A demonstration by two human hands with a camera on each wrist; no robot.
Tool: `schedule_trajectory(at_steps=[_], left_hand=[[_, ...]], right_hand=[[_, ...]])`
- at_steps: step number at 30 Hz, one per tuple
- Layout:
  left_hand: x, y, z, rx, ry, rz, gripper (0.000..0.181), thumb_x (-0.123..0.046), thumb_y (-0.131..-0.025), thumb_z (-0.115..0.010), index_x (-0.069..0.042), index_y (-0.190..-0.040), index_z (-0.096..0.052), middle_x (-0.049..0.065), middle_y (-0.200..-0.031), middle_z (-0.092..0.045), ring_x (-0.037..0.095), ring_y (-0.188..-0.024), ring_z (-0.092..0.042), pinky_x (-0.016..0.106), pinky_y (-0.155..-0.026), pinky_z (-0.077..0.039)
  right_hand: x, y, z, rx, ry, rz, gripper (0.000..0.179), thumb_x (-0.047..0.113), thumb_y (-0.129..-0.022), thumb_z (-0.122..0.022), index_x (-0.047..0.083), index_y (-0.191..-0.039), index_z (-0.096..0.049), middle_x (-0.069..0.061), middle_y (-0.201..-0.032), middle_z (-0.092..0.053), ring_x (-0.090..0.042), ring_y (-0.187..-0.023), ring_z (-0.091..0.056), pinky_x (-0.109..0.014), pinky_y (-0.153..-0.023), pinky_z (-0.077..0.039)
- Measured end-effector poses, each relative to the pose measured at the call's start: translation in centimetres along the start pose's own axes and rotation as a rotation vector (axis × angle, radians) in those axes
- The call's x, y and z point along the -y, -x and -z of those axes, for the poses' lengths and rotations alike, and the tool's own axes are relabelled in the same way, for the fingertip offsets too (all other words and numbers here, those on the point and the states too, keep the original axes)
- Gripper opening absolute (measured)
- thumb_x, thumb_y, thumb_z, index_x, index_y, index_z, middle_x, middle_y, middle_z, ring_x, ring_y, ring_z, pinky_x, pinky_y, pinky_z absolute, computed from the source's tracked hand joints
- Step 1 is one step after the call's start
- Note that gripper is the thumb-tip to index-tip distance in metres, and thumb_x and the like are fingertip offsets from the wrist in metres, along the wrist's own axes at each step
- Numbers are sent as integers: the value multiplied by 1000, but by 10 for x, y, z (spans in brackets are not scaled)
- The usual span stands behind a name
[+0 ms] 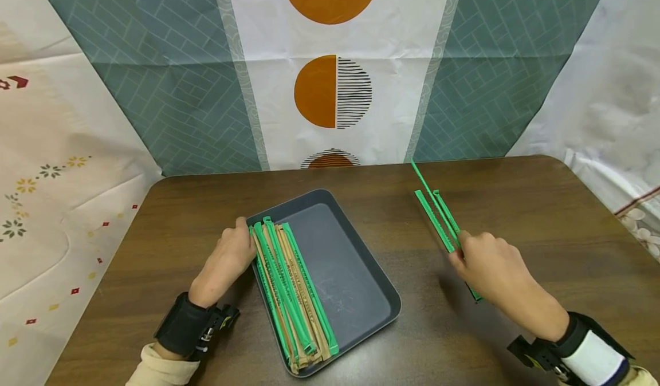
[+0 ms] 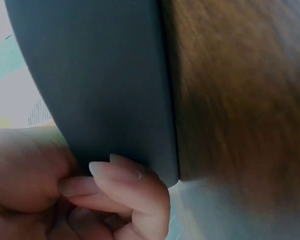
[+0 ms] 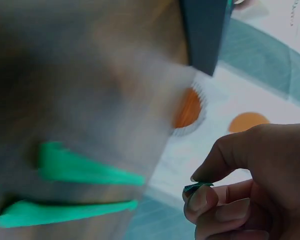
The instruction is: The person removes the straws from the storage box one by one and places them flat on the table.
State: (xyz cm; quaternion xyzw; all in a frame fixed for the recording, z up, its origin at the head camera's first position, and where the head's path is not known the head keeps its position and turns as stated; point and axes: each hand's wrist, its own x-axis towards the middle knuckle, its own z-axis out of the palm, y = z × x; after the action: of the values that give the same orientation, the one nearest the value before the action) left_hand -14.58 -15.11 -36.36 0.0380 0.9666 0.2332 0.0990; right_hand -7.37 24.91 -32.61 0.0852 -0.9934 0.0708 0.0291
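A grey tray (image 1: pixel 356 271) lies on the table, with long thin chopstick packets (image 1: pixel 291 286), green and tan, bundled lengthwise along its left side. My left hand (image 1: pixel 231 254) grips the tray's left rim near the far corner; in the left wrist view its curled fingers (image 2: pixel 125 185) are against the outer wall. To the right of the tray, my right hand (image 1: pixel 492 266) pinches a thin green chopstick packet (image 1: pixel 420 176) between thumb and index finger. Two more green packets (image 3: pixel 85 167) lie on the table under that hand, which partly hides them in the head view.
The brown wooden table (image 1: pixel 392 203) has its far edge just beyond the tray. Behind it hangs a cloth (image 1: pixel 397 99) with orange circles and teal sides. A patterned white cloth (image 1: pixel 62 248) borders the table on the left.
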Motion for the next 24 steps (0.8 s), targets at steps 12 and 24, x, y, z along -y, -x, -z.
schedule_trajectory(at_steps=[12,24], left_hand=[[-1,0,0,6,3,8,39,2,-96,-28,19,-131,-23,2,-50,-26,13,-39,-23,27,-41,-18],[-2,0,1,12,8,33,41,-1,-97,-28,18,-133,-21,4,-50,-29,15,-40,-27,28,-42,-20]], right_hand=[[-32,21,-26,33,-3,-64,24,6,-82,-54,8,-62,-41,-1,-48,-37,-11,-37,-34,-24,-33,-27],[-39,30,-38,31,-12,-74,24,6,-81,-54,8,-60,-42,0,-47,-38,-10,-37,-33,-23,-32,-27]])
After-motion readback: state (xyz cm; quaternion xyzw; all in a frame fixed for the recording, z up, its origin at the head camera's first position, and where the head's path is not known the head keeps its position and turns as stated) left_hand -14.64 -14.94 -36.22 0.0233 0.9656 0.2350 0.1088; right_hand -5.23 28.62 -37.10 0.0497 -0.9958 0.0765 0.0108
